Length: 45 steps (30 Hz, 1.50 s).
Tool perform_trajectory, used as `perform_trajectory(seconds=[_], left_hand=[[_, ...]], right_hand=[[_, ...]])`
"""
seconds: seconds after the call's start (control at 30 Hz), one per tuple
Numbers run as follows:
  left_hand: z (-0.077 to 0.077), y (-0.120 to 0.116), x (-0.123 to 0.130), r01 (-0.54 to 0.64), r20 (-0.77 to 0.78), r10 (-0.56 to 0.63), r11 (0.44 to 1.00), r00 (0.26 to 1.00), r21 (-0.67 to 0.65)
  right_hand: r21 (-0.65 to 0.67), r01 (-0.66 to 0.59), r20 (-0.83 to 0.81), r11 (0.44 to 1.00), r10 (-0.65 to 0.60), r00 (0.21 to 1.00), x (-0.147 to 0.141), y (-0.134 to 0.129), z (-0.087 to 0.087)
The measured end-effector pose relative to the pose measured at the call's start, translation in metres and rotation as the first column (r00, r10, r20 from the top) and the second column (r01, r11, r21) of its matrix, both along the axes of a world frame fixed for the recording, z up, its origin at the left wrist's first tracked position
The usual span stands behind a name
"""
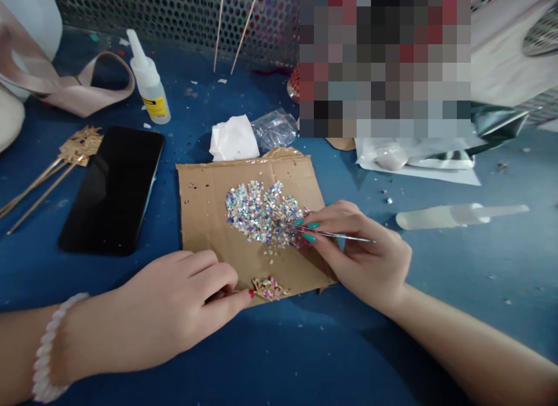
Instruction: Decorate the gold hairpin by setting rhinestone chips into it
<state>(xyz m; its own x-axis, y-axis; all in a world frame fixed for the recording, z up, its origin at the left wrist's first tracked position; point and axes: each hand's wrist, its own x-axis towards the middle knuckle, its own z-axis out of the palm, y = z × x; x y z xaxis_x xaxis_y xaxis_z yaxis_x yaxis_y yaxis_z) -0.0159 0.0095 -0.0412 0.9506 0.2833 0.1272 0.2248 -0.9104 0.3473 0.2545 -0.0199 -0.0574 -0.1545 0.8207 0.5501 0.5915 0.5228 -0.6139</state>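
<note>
My right hand (366,255) pinches a pair of metal tweezers (344,236), whose tips reach into the right side of a pile of shiny multicoloured sequins (257,214). The pile lies on a piece of brown cardboard (204,237). Near the cardboard's front edge rests a small gold ornament (269,288) with pink and pearly pieces on it. My left hand (161,307) is closed beside the ornament, thumb tip at its left end; what its curled fingers hold is mostly hidden.
A black phone (114,191) lies left of the cardboard, with gold ornaments on sticks (81,145) beyond. One glue bottle (150,89) stands behind; another bottle (453,216) lies at right. White paper (234,139) and clear plastic (275,128) sit behind the cardboard.
</note>
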Motion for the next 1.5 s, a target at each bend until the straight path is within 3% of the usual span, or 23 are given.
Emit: perform_trajectory(seconds=[0.17, 0.47, 0.73, 1.17, 1.5], left_hand=[[-0.001, 0.001, -0.001, 0.007, 0.01, -0.007, 1.0, 1.0, -0.005], [-0.002, 0.0, -0.002, 0.014, -0.015, -0.014, 1.0, 1.0, -0.021], [-0.002, 0.002, -0.001, 0.028, -0.031, -0.029, 0.998, 0.999, -0.057], [-0.004, 0.001, -0.002, 0.03, -0.048, -0.031, 1.0, 0.998, -0.006], [-0.007, 0.0, -0.002, 0.045, -0.036, -0.046, 0.998, 0.998, -0.039]], right_hand=[[0.004, -0.018, -0.056, 1.0, 0.019, 0.998, 0.001, 0.0, 0.0], [0.042, -0.204, -0.045, 0.978, 0.205, 0.978, 0.0, 0.003, 0.007], [0.034, -0.17, -0.026, 0.985, 0.171, 0.985, -0.001, 0.003, 0.007], [0.037, -0.205, 0.014, 0.978, 0.205, 0.979, -0.001, 0.004, 0.012], [-0.057, -0.219, -0.004, 0.974, 0.219, 0.976, -0.002, 0.004, 0.016]])
